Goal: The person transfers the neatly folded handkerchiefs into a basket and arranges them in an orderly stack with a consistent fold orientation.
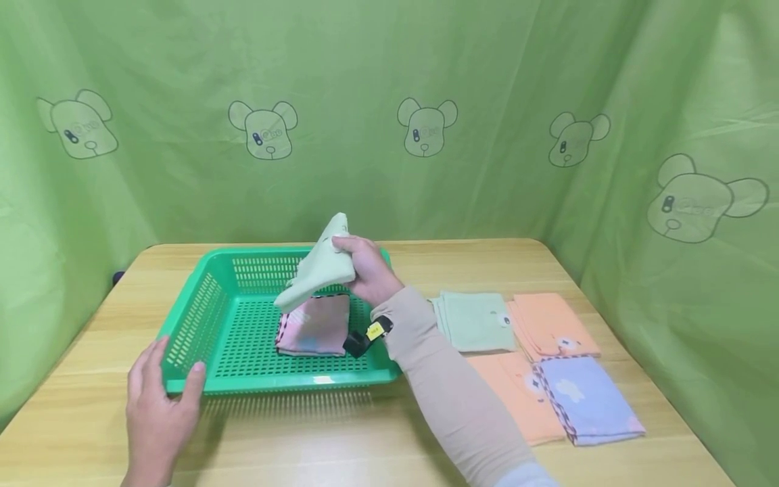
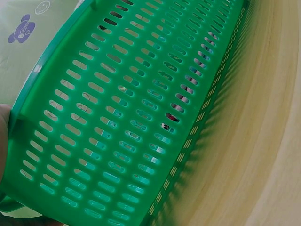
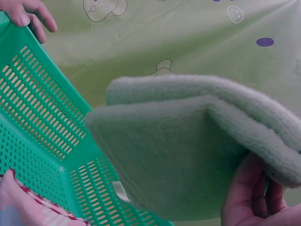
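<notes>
My right hand [image 1: 368, 270] pinches a folded pale green towel [image 1: 322, 264], which hangs tilted over the green plastic basket [image 1: 276, 385]. In the right wrist view the towel [image 3: 164, 155] shows its thick folded layers, with the thumb and fingers at its lower right edge. Inside the basket lies a folded pink towel [image 1: 322, 328] with a dark checked border. My left hand [image 1: 161, 399] holds the basket's near left corner, thumb at the front rim and fingers along the left side. The left wrist view shows mostly the slotted basket wall [image 2: 108, 113].
Right of the basket lie a folded green towel [image 1: 475, 321], an orange towel [image 1: 554, 325], a second orange towel [image 1: 517, 392] partly behind my forearm, and a blue towel [image 1: 590, 399]. A green curtain [image 1: 347, 67] with bear heads surrounds the wooden table [image 1: 292, 446].
</notes>
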Motion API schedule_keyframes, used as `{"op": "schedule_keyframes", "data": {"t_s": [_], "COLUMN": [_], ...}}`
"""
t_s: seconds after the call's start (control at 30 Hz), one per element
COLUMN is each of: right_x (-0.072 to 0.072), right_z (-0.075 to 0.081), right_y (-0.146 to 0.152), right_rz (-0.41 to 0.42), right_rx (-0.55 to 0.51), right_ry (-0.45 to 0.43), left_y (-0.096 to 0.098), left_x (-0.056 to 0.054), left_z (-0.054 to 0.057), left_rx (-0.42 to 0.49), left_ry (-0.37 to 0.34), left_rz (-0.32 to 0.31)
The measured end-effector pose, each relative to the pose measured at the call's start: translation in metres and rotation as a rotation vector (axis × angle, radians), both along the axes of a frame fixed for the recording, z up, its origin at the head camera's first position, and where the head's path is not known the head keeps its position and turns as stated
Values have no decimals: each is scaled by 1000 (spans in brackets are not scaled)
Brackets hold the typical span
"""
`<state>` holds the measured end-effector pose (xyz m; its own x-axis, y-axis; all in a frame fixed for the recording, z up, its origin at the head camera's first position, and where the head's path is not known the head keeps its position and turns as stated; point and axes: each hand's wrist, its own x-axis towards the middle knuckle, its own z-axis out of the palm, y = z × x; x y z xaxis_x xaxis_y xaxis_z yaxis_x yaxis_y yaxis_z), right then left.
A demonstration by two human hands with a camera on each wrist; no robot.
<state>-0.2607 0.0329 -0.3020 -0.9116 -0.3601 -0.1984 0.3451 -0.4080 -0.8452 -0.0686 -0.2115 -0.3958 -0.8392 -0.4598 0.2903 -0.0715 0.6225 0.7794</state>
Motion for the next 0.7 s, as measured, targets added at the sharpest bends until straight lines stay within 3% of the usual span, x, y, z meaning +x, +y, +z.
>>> {"op": "schedule_keyframes", "data": {"t_s": [0.3,0.7], "right_x": [-4,-6], "right_z": [-12,-26], "right_y": [-5,-13], "right_rz": [7,25], "right_rx": [-16,-5], "right_ry": [-50,18], "left_y": [1,0], "left_x": [1,0], "left_z": [1,1], "left_rx": [2,3], "left_ry": [4,1], "left_rz": [-5,-9]}}
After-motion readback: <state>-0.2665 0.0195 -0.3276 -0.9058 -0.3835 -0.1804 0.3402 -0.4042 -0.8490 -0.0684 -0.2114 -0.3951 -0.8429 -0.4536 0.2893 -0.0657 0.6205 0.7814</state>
